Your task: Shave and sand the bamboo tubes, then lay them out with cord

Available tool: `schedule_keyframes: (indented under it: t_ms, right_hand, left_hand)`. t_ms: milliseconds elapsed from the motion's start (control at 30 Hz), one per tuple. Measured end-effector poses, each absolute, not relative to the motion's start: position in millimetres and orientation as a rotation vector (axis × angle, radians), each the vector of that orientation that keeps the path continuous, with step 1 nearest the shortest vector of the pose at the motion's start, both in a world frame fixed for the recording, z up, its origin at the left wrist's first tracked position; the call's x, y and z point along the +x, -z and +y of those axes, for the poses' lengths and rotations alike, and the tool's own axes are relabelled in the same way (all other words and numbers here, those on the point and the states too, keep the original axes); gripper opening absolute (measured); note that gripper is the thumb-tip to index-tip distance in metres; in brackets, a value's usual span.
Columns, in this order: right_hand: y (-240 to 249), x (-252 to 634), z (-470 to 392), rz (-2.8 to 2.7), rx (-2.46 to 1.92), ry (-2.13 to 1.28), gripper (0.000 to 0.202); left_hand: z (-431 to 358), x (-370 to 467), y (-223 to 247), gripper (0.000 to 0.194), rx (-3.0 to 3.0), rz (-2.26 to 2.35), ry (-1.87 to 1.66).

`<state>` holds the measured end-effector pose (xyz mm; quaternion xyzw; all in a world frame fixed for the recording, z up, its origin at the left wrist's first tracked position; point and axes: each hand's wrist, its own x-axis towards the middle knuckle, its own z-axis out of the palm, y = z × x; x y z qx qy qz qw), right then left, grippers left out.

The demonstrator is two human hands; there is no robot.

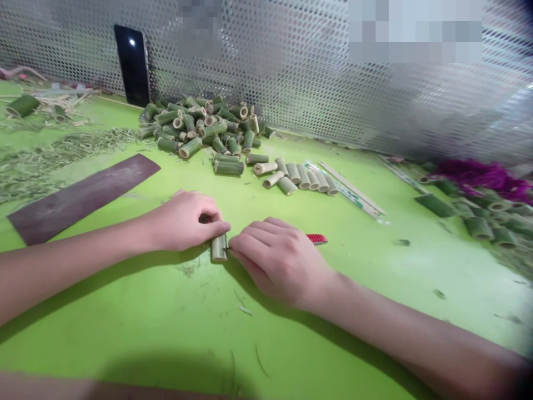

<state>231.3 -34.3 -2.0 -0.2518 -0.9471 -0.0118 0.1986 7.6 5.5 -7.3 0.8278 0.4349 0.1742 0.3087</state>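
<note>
Nearest, green tabletop (166, 333) bears scattered shavings (245, 310). The left hand (187, 221) pinches a bamboo section (219, 250); the right hand (283, 260), fingers curled narrow, stands at its right edge, grip contents indeterminable. A tabletop gap separates both from peeled bamboo pieces (293, 173); perforated metal sheet (283, 55) bounds the far edge.

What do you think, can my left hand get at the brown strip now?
Probably yes: the brown strip lies uncovered just past the left forearm, though the left hand would likely have to let go of the bamboo piece first.
</note>
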Motion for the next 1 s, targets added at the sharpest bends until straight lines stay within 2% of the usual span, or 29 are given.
schedule_keyframes:
  t_ms: [1000]
  right_hand:
    - [-2.1, 235.9, -33.1, -2.649, -0.680, -0.056, 0.027]
  left_hand:
    - [4.9, 6.9, 7.2, 0.035, 2.186, 1.138, -0.442]
